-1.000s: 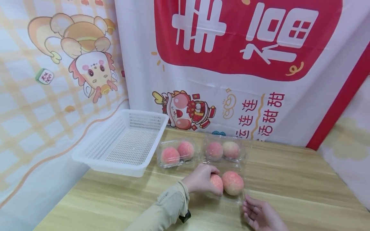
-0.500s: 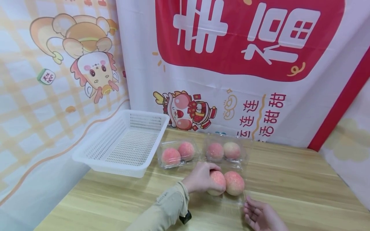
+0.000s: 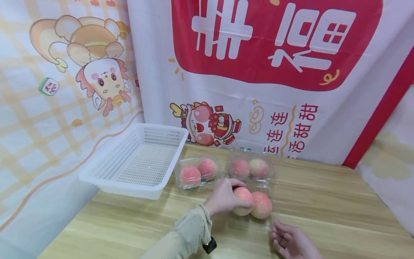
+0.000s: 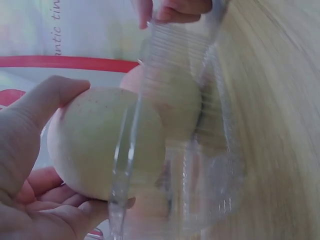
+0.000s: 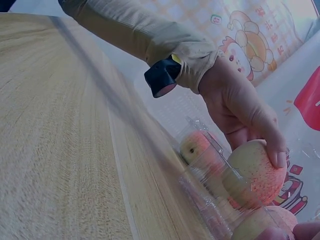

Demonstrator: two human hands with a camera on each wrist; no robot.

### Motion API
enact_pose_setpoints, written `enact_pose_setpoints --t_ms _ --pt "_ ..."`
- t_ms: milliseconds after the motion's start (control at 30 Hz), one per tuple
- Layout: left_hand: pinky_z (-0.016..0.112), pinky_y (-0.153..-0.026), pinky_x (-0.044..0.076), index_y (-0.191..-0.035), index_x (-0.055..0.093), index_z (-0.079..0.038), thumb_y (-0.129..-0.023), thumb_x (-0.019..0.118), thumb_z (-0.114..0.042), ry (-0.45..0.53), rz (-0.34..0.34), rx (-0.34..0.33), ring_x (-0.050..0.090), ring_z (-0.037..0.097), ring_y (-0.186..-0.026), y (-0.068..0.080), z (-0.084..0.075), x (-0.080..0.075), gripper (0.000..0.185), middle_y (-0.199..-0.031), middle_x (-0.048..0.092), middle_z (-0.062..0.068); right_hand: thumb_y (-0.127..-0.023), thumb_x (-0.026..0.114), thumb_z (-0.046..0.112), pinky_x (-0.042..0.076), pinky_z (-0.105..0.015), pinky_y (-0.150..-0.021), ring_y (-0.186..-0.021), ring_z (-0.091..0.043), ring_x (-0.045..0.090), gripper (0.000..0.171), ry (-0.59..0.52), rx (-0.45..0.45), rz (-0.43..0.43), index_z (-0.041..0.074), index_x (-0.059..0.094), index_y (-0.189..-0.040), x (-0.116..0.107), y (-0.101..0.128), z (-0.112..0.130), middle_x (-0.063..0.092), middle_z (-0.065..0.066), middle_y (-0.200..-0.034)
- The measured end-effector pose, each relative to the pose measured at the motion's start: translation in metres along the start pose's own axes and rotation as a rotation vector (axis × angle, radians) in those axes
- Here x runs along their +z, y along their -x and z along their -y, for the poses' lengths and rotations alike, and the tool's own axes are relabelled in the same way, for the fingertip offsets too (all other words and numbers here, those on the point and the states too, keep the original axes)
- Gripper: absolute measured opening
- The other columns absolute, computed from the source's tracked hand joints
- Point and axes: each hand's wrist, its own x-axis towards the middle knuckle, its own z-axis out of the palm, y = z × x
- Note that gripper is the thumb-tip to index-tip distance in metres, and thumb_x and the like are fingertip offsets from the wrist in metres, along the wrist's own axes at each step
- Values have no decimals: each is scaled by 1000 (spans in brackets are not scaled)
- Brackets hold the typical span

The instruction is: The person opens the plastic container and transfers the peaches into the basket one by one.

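My left hand grips a pink and pale peach, thumb on one side and fingers on the other. In the left wrist view this peach stands partly above the rim of a clear plastic box. A second peach sits in the box's right half, close beside the held one. My right hand pinches the box's near right edge between thumb and curled fingers; in the right wrist view only its fingertips show, at the bottom edge.
Behind stand two more clear boxes, each with two peaches: the left box and the right box. A white slotted basket stands at the table's left edge. A printed cloth hangs behind the wooden table.
The peach in my left hand has risen slightly and shows more fully between the fingers. The right hand keeps its place at the box edge.
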Motion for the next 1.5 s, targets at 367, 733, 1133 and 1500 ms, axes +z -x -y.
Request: enact_pose_setpoints --t_ms 367,733,1133,1500 --pt "28 -80 54 -108 73 -9 -64 92 -32 168 -116 -118 63 10 -93 3 -3 2 54 -107 70 -1 -96 64 16 49 -23 -80 -86 -15 57 8 -13 -10 -15 8 64 -98 1 1 -1 61 -3 -90" --pt "32 -87 52 -106 75 -8 -66 92 -28 249 -134 -145 62 10 -95 6 -11 -1 48 -103 71 -2 -96 64 15 50 -23 -79 -85 -15 58 7 -9 -18 -25 8 64 -96 2 1 -2 62 -3 -89" --pt "24 -76 53 -102 75 -4 -71 87 -19 438 -151 -178 63 10 -89 6 -20 0 37 -95 73 1 -95 65 16 50 -24 -80 -86 -15 57 11 12 -28 -26 6 62 -100 5 3 -2 61 -4 -91" --pt "24 -66 53 -100 76 -5 -75 85 -20 583 -155 -224 63 13 -78 5 -24 -4 30 -93 72 6 -95 65 16 50 -24 -81 -86 -15 58 12 12 -30 -27 6 62 -99 4 3 -3 60 -4 -91"
